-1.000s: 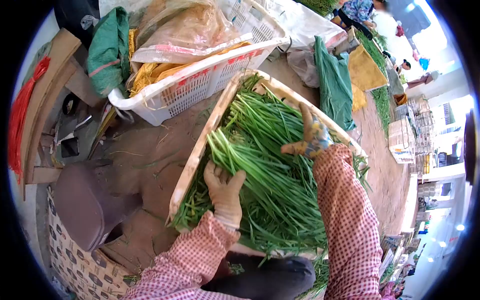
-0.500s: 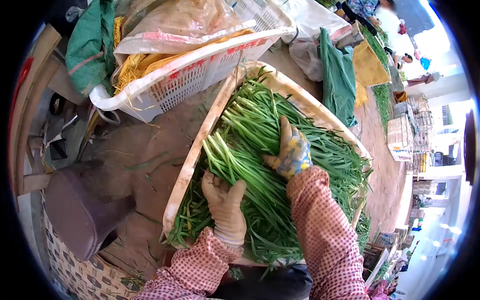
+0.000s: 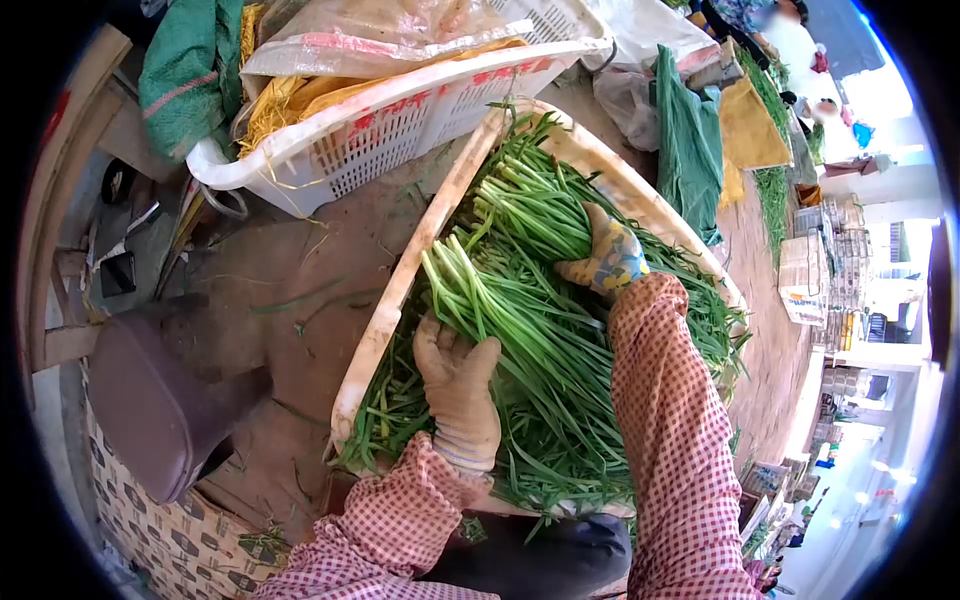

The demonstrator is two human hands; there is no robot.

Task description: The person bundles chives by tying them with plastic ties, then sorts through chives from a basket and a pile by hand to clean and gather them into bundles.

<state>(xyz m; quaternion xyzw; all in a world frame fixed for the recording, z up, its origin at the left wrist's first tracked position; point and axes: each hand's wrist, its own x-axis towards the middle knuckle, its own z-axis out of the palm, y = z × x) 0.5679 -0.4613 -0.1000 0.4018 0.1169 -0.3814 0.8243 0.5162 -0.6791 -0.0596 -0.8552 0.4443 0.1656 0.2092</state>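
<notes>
A white plastic crate (image 3: 385,315), stained brown along its rim, is full of long green chives with pale stem ends. My left hand (image 3: 462,395), in a beige glove, curls around the lower edge of a bunch of chives (image 3: 480,300), its fingertips partly hidden under the stems. Farther up the crate, my right hand (image 3: 612,255) wears a glove with a blue and yellow pattern. Its thumb and fingers close round a second bunch of chives (image 3: 535,205). More loose leaves (image 3: 560,470) lie beneath both hands.
A perforated white basket (image 3: 400,130) holding sacks stands beyond the crate. At left is a brown plastic stool (image 3: 160,400). Green sheeting (image 3: 688,150) lies to the right, with stacked crates (image 3: 810,270) farther off. Other people are in the far background.
My right hand has moved up and to the right with the upper bunch, and the gap between the two bunches has widened. My left hand stays at the lower bunch. The view has shifted slightly.
</notes>
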